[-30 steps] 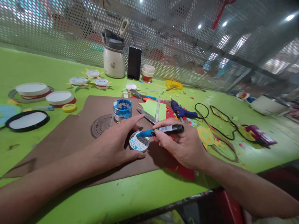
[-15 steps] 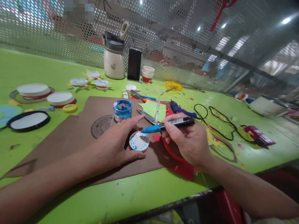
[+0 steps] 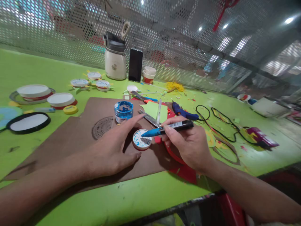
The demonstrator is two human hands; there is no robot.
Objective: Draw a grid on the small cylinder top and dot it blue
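Note:
My right hand (image 3: 189, 144) grips a marker pen (image 3: 177, 126) with a black barrel and a blue-smeared front end. Its tip rests on or just above a small round white lid (image 3: 141, 143) speckled with blue paint, with a dark grid on its face. My left hand (image 3: 113, 147) is open to the left of the lid, thumb and forefinger spread around it with a gap showing. Behind that hand stands a paint jar (image 3: 123, 116) smeared with blue. Lid and jar are on a brown cardboard sheet (image 3: 94, 108).
Beyond the cardboard lie scissors (image 3: 150, 118), green paper (image 3: 149, 108) and a blue glue gun (image 3: 184, 112) with its cord. A white bottle (image 3: 115, 64) and a phone (image 3: 135, 66) stand at the mesh screen. Several white lids (image 3: 61, 99) sit at left.
The small lid has shifted slightly right and away from me, out of my left hand's hold, and turned. My left fingers have come off it. The marker tip stays over the lid.

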